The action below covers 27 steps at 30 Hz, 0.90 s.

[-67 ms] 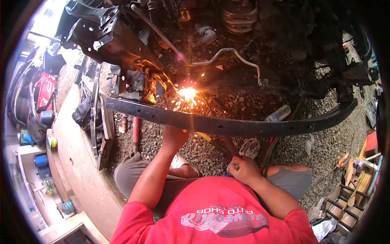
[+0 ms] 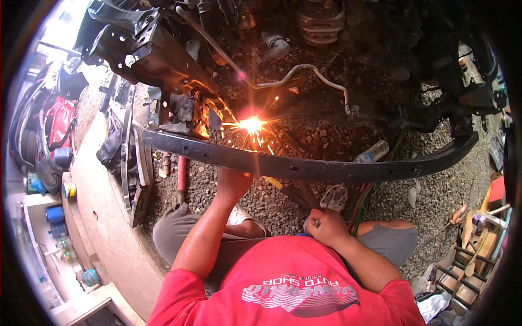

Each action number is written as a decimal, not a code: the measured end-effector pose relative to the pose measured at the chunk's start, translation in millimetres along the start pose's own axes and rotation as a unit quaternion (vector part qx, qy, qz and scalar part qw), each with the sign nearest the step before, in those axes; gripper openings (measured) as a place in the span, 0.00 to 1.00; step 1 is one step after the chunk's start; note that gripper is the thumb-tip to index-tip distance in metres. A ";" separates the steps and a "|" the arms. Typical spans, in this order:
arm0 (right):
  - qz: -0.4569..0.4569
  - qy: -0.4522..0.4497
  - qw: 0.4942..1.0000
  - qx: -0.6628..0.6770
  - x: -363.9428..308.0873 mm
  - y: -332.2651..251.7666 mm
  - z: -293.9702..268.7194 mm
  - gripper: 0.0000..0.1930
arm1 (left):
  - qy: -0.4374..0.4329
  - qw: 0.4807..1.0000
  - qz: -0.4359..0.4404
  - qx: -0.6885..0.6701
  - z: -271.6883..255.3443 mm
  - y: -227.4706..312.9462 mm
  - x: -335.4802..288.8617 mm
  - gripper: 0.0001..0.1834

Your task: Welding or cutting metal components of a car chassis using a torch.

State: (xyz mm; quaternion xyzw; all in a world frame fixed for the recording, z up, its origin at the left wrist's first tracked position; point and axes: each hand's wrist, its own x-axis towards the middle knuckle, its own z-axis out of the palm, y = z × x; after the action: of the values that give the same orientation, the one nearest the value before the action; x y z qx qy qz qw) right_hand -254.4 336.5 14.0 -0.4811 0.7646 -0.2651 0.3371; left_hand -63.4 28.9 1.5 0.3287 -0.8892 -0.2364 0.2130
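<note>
A dark curved bumper beam [image 2: 293, 167] stretches across the view, close to a vehicle's front frame [image 2: 163, 68]. Behind the beam a white-hot welding arc [image 2: 251, 125] glows, throwing sparks by the frame's lower left end. My left hand [image 2: 232, 183] reaches up under the beam, which hides its fingers and anything they hold. My right hand [image 2: 328, 226] is closed around a dark rod [image 2: 309, 194] that slants up beneath the beam toward the glow. Beside that rod lies a yellow and dark handle [image 2: 274, 183]; its far end is hidden.
Gravel [image 2: 283, 212] covers the ground. A bent metal pipe [image 2: 304, 68] hangs behind the beam. A clear plastic bottle [image 2: 373, 152] lies at its right side. A red-handled tool [image 2: 181, 175] stands left, near a pale board [image 2: 103, 190]. Assorted tools lie at far right.
The sparks around the arc have shifted, with fewer below it and longer streaks sideways. Both hands and the beam stay in place.
</note>
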 end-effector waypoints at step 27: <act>0.043 -0.096 0.994 0.014 -10.9 1.8 -11.2 0.10 | -0.028 0.998 0.004 -0.062 16.3 -0.7 0.7 0.36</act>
State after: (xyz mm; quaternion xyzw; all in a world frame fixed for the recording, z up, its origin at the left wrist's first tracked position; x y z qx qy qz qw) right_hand -260.7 348.1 22.5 -0.4663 0.7449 -0.2141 0.4264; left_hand -72.2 32.4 -11.7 0.3044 -0.8800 -0.2991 0.2083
